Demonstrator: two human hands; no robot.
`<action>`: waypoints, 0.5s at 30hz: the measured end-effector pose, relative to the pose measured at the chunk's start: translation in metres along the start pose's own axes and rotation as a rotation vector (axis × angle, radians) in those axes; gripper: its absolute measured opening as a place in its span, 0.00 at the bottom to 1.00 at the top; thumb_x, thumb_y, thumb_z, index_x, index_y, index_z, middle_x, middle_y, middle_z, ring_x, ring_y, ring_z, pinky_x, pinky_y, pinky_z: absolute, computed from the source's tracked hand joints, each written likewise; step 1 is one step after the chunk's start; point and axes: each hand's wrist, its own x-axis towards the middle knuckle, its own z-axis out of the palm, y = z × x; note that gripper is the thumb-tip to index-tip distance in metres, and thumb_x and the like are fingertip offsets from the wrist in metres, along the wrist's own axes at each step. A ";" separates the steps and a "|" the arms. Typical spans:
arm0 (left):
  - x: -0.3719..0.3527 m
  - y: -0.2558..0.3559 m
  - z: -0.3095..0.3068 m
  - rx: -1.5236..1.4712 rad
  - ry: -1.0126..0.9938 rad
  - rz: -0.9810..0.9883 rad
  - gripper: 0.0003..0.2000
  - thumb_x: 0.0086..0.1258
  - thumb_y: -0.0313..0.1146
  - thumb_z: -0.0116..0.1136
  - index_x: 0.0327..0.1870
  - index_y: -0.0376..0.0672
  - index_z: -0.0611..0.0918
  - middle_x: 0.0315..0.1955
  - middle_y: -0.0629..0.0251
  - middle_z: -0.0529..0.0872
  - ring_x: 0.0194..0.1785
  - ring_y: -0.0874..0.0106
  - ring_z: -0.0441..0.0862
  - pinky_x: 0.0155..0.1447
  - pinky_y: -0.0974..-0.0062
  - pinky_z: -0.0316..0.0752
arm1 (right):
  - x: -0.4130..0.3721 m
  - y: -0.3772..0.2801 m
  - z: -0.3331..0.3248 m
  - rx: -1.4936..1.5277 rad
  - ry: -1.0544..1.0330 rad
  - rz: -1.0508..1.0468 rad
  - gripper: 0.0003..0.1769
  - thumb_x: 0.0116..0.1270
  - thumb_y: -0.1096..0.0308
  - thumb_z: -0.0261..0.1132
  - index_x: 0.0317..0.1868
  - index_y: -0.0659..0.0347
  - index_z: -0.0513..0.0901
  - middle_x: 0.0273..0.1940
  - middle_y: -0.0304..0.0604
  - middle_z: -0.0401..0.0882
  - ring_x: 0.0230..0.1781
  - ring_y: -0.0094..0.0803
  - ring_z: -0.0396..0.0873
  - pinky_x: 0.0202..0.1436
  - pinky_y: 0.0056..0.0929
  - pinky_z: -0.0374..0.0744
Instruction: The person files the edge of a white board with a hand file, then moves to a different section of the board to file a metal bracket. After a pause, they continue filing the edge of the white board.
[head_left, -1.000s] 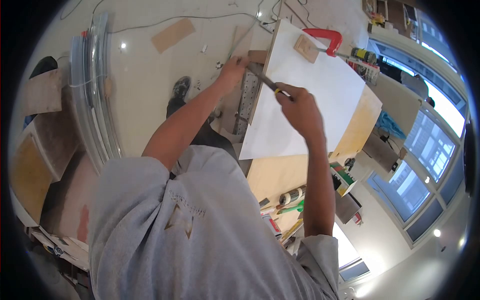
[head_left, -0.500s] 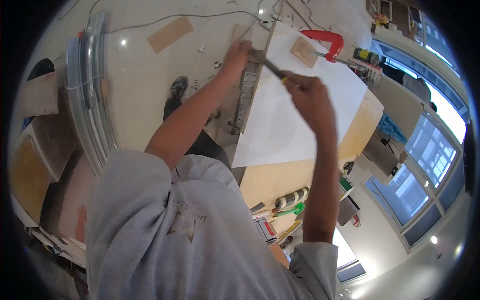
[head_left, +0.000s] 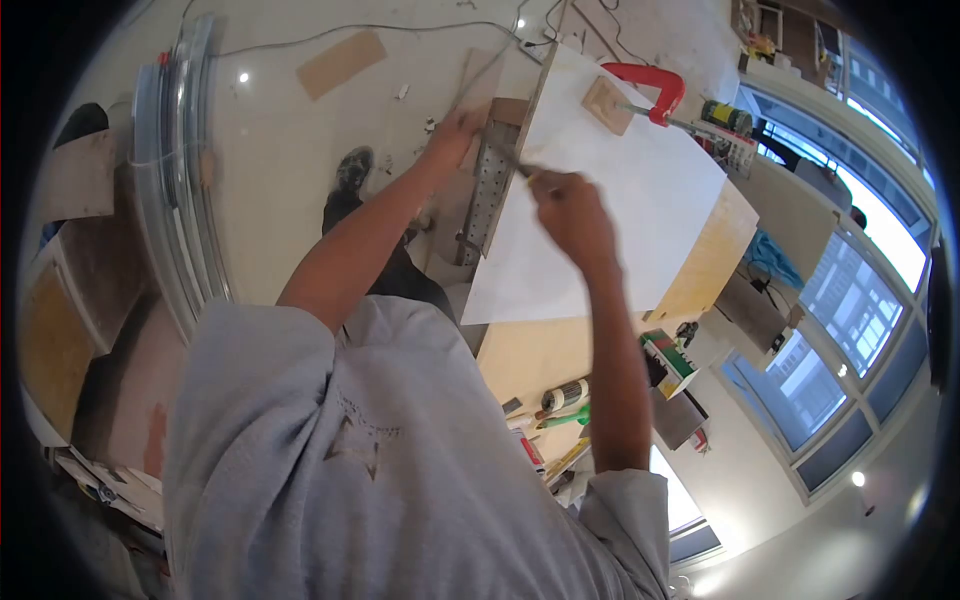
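My right hand is closed round the handle of a dark, bar-like hand tool with a bit of yellow by the grip. The tool slants across the left edge of a large white board, its far end blurred. Beyond that edge my left hand has its fingers curled together; I cannot tell what is in them. Beside it, under the board's edge, runs a metal strip with rows of holes. At the far end a red clamp presses a square wooden block onto the board.
Nearer my body, a roll, a green-handled tool and other small items lie on a pale wooden surface. Long metal profiles stand at the left. A cardboard piece and a cable lie on the floor.
Both hands have come nearer my body along the board's left edge and shifted left. The tool has moved with my right hand, uncovering a brown wooden part by the board's far left edge.
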 end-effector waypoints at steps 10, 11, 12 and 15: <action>-0.088 0.025 0.010 -0.275 0.010 -0.148 0.23 0.82 0.56 0.53 0.62 0.45 0.77 0.52 0.69 0.84 0.56 0.73 0.81 0.54 0.66 0.80 | -0.056 -0.048 -0.054 0.065 -0.171 0.177 0.18 0.73 0.64 0.60 0.60 0.54 0.86 0.38 0.55 0.89 0.42 0.58 0.87 0.48 0.54 0.82; -0.092 0.032 0.014 -0.261 -0.007 -0.170 0.24 0.82 0.56 0.53 0.63 0.45 0.76 0.52 0.69 0.84 0.56 0.73 0.81 0.55 0.67 0.80 | -0.063 -0.045 -0.055 0.074 -0.172 0.186 0.19 0.74 0.64 0.61 0.62 0.53 0.85 0.38 0.55 0.89 0.42 0.58 0.87 0.48 0.53 0.82; -0.097 0.035 0.019 -0.249 -0.023 -0.198 0.24 0.82 0.56 0.53 0.64 0.45 0.75 0.52 0.69 0.84 0.56 0.73 0.81 0.56 0.67 0.79 | -0.070 -0.041 -0.054 0.082 -0.177 0.197 0.20 0.74 0.63 0.61 0.63 0.53 0.84 0.38 0.54 0.89 0.41 0.57 0.87 0.47 0.52 0.82; -0.123 0.025 0.034 -0.171 -0.059 -0.185 0.24 0.81 0.55 0.55 0.61 0.42 0.75 0.50 0.65 0.81 0.48 0.74 0.79 0.47 0.70 0.76 | -0.102 -0.028 -0.047 0.078 -0.185 0.173 0.21 0.74 0.64 0.61 0.66 0.52 0.82 0.37 0.54 0.89 0.39 0.57 0.87 0.45 0.51 0.83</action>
